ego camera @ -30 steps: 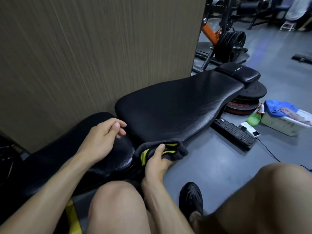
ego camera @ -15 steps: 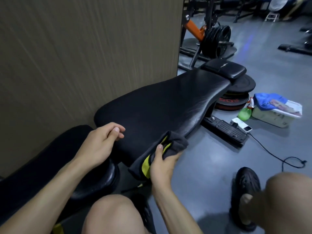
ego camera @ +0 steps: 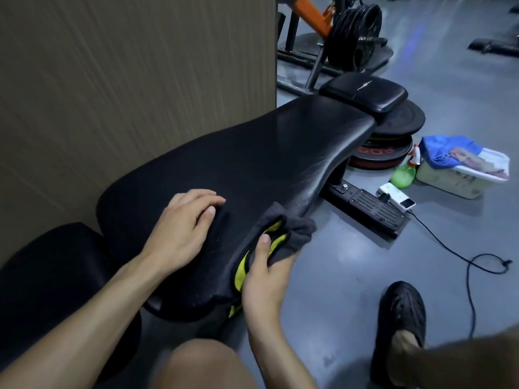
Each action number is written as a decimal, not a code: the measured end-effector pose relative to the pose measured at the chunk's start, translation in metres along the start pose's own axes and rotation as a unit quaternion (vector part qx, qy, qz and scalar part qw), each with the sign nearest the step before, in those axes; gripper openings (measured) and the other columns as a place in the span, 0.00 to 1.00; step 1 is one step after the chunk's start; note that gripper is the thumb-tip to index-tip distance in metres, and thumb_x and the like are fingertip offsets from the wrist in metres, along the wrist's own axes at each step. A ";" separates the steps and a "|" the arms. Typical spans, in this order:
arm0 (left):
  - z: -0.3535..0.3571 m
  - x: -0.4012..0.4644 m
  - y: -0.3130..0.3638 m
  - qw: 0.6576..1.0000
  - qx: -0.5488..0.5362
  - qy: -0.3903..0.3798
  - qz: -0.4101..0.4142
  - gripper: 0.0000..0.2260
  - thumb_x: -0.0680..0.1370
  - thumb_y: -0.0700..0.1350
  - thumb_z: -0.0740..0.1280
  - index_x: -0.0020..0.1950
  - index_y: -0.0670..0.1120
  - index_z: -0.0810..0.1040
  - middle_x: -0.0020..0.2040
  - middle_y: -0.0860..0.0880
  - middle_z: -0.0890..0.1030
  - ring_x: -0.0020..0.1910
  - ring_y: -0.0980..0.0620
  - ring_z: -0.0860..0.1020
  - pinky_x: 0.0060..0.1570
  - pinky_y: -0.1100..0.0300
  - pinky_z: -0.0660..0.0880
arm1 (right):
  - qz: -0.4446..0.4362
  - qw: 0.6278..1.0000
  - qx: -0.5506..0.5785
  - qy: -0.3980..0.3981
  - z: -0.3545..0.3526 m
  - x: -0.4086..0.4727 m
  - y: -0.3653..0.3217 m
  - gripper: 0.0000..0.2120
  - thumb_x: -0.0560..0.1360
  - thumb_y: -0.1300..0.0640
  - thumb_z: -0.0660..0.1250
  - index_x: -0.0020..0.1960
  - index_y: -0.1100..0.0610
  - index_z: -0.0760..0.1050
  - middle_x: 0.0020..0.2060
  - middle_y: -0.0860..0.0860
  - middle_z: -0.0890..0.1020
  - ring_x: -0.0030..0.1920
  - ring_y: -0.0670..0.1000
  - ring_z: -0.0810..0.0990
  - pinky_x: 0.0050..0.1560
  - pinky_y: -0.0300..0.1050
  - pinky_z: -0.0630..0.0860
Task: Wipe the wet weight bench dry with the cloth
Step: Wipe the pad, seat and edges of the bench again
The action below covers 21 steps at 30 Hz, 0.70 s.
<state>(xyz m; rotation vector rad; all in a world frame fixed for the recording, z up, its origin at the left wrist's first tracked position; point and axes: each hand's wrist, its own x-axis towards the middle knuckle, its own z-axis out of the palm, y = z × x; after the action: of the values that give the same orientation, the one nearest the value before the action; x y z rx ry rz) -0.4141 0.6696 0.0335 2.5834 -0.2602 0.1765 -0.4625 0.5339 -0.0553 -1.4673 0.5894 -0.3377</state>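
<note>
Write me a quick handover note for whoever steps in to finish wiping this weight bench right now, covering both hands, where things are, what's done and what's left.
Left hand: empty, resting flat on the near part of the bench pad, steadying it.
Right hand: gripping the grey and yellow cloth, pressed against the pad's right side edge near the near end.
Done: cannot tell by sight how much of the pad is already dry.
Left: carry the cloth on along the right edge toward the far end, then probably check the top, the small head pad and the seat pad.
</note>
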 end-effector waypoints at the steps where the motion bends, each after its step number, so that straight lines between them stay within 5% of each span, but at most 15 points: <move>1: 0.005 0.005 0.000 1.000 0.008 -0.004 0.001 0.14 0.84 0.49 0.58 0.66 0.57 0.78 0.68 0.59 0.75 0.68 0.53 0.69 0.69 0.52 0.66 | -0.002 1.000 0.006 -0.005 0.000 0.010 -0.005 0.40 0.75 0.30 0.58 0.81 0.40 0.44 0.80 0.44 0.59 0.79 0.47 0.60 0.78 0.53 0.59; 9: 0.029 0.029 0.016 0.999 0.040 -0.024 -0.010 0.16 0.84 0.49 0.58 0.70 0.59 0.75 0.73 0.60 0.70 0.73 0.55 0.63 0.70 0.55 0.60 | 0.053 0.997 -0.024 -0.042 -0.016 0.197 -0.065 0.34 0.76 0.43 0.65 0.79 0.48 0.59 0.69 0.52 0.77 0.69 0.57 0.75 0.71 0.55 0.69; 14: 0.041 0.057 0.028 0.999 0.048 -0.018 0.000 0.16 0.84 0.49 0.58 0.72 0.58 0.74 0.74 0.58 0.70 0.74 0.52 0.64 0.71 0.52 0.61 | -0.006 0.994 -0.051 -0.097 -0.025 0.145 -0.051 0.40 0.74 0.37 0.59 0.82 0.48 0.50 0.79 0.50 0.64 0.77 0.53 0.65 0.76 0.55 0.62; 17: 0.056 0.077 0.034 0.997 0.072 -0.036 -0.002 0.17 0.85 0.52 0.56 0.74 0.59 0.72 0.75 0.57 0.69 0.75 0.51 0.63 0.71 0.51 0.60 | 0.028 0.984 -0.027 -0.172 -0.045 0.139 -0.047 0.34 0.77 0.40 0.62 0.80 0.42 0.54 0.74 0.44 0.71 0.72 0.48 0.70 0.74 0.51 0.66; 21: 0.069 0.080 0.039 0.994 0.105 -0.009 0.001 0.20 0.83 0.56 0.51 0.73 0.61 0.71 0.74 0.57 0.72 0.72 0.51 0.65 0.70 0.50 0.61 | 0.094 0.964 -0.120 -0.217 -0.040 0.192 -0.065 0.43 0.77 0.38 0.62 0.82 0.59 0.48 0.76 0.54 0.67 0.75 0.56 0.67 0.74 0.54 0.65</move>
<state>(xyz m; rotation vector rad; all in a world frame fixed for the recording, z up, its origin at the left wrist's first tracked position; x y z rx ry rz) -0.3401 0.5887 0.0085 2.7936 -0.2641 0.1910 -0.3192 0.3879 -0.0227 -1.6381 0.4165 0.2107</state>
